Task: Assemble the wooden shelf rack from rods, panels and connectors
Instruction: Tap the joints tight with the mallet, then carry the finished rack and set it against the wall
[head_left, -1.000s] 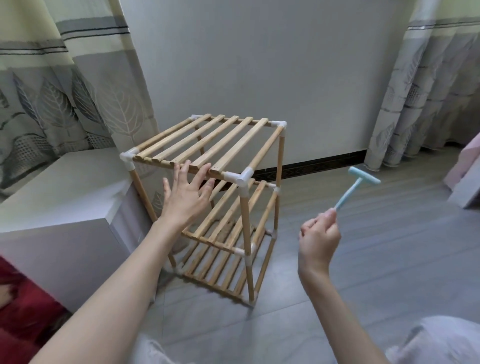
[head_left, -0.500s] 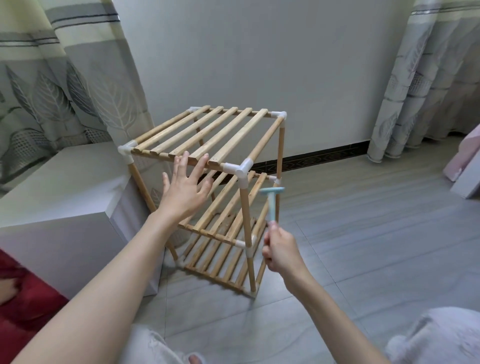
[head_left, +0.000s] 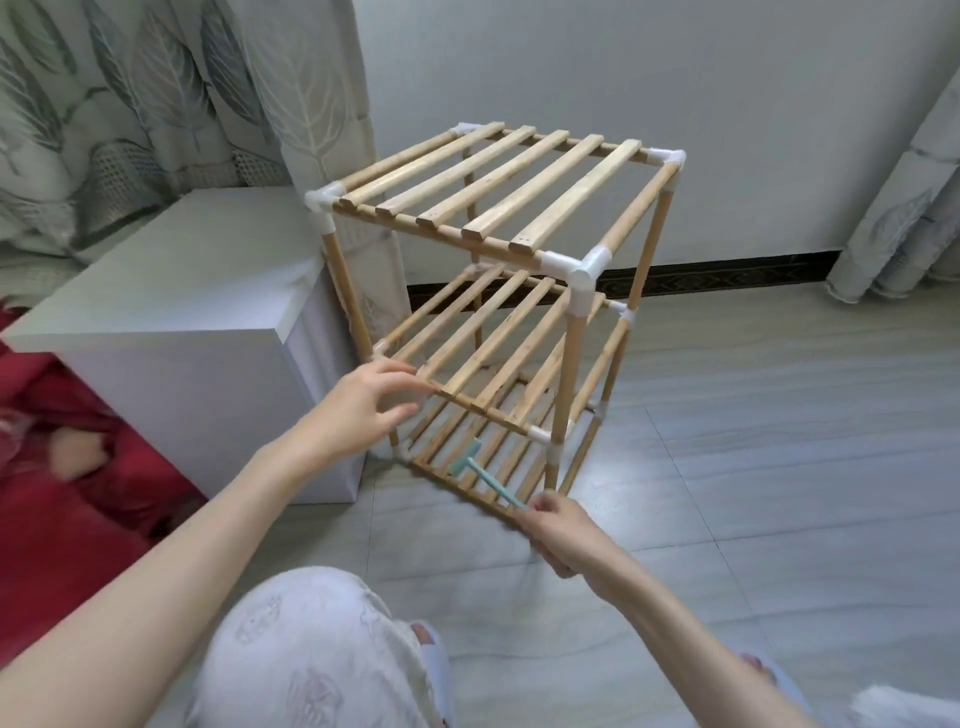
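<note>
The wooden rack stands on the floor beside a white box. The left hand reaches to the front bar of the middle shelf, fingers loosely spread and touching it, probably to keep the rack steady. The right hand grips the handle of a small blue hammer, its head low by the bottom shelf, likely to tap a joint tight.

The rack stood on the floor beside a white box. The left hand touched its middle shelf; the right hand gripped a mallet at the bottom shelf.
</note>
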